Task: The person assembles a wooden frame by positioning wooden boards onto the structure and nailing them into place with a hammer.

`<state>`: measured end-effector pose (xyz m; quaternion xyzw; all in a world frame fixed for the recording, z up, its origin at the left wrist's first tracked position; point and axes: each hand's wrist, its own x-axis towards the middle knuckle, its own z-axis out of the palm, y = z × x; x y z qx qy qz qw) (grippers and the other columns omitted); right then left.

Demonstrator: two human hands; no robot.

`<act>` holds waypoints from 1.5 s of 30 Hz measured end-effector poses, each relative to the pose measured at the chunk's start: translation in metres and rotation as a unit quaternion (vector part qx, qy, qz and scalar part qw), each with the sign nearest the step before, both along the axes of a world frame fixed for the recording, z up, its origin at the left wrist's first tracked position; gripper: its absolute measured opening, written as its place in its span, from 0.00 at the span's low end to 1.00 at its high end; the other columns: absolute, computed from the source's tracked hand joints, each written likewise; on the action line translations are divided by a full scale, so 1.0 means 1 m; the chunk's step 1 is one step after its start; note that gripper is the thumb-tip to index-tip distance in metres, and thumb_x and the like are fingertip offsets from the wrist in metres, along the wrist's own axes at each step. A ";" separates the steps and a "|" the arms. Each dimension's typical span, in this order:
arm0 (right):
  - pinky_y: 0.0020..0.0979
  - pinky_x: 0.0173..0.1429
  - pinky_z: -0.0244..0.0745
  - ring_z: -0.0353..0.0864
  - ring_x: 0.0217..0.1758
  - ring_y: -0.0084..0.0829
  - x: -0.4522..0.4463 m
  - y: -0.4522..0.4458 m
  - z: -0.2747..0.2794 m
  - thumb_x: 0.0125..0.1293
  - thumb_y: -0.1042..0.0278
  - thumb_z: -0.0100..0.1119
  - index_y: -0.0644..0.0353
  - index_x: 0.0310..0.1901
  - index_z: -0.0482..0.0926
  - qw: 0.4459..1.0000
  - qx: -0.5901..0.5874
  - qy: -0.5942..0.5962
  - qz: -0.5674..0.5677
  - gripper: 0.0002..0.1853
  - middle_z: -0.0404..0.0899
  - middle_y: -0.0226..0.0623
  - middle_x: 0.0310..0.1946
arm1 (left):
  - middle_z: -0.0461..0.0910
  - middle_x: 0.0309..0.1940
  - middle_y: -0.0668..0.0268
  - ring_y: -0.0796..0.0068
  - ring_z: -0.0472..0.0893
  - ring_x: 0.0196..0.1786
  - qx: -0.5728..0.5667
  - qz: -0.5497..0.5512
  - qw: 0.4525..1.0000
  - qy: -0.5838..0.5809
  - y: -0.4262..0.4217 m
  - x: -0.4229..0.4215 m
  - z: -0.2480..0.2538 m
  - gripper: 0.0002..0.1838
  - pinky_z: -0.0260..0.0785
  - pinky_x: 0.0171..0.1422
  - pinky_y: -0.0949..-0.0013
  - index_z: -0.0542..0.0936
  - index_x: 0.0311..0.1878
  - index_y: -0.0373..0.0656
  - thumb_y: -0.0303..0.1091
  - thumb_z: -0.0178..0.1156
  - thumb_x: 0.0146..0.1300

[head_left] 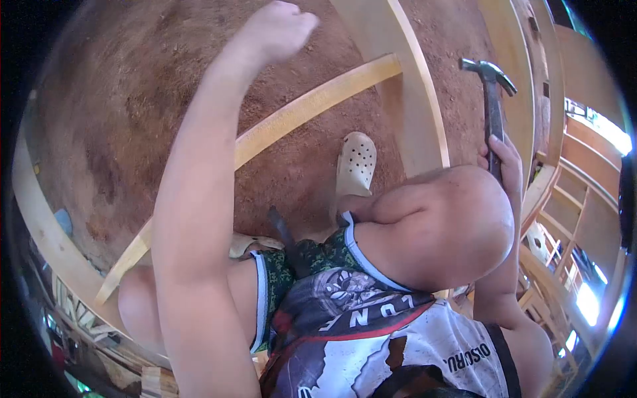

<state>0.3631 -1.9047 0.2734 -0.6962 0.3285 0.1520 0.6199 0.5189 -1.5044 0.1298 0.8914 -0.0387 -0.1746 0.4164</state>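
Clamped around hammer (493, 109) handle: right hand (507, 161), near three o'clock; left hand (280, 32) curled into fist, twelve o'clock, above soil (126, 126).

Claw hammer (494, 109), gripped low on the handle in the right hand (507, 162): dark shaft directed away from the body, with grey metal head at the far end, set crosswise, blunt end to the left and curved claw to the right; clear of the woodwork's crosspiece. Broad board (413, 116), of pale, smooth timber, with one long edge brightly lit; over reddish-brown earth (119, 132). Narrow slat (318, 99), also pale and bare, joined at its far end to the board's face, running obliquely leftward, partly hidden behind the left forearm (192, 205); bowed in the wide view.
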 end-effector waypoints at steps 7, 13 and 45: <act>0.24 0.27 0.72 0.77 0.24 0.24 -0.044 0.008 0.011 0.69 0.68 0.60 0.62 0.56 0.70 0.989 0.036 -0.145 -0.020 0.17 0.76 0.34 0.33 | 0.87 0.47 0.47 0.52 0.87 0.52 0.155 -0.203 0.966 0.037 -0.053 -0.048 0.043 0.39 0.78 0.60 0.54 0.86 0.48 0.32 0.65 0.67 0.52; 0.30 0.39 0.74 0.74 0.29 0.26 -0.019 0.000 -0.014 0.64 0.72 0.64 0.65 0.61 0.74 0.877 -0.316 -0.223 0.283 0.24 0.76 0.32 0.30 | 0.87 0.45 0.48 0.51 0.86 0.53 0.200 -0.152 0.962 0.108 -0.053 -0.058 0.040 0.26 0.78 0.61 0.54 0.88 0.47 0.40 0.48 0.67 0.48; 0.34 0.45 0.75 0.79 0.38 0.26 0.033 0.041 -0.007 0.64 0.63 0.70 0.62 0.60 0.76 0.829 -0.382 -0.092 0.399 0.25 0.79 0.39 0.31 | 0.87 0.44 0.46 0.49 0.87 0.50 0.146 -0.154 0.974 0.083 -0.056 -0.062 0.031 0.21 0.79 0.58 0.53 0.87 0.47 0.38 0.36 0.63 0.49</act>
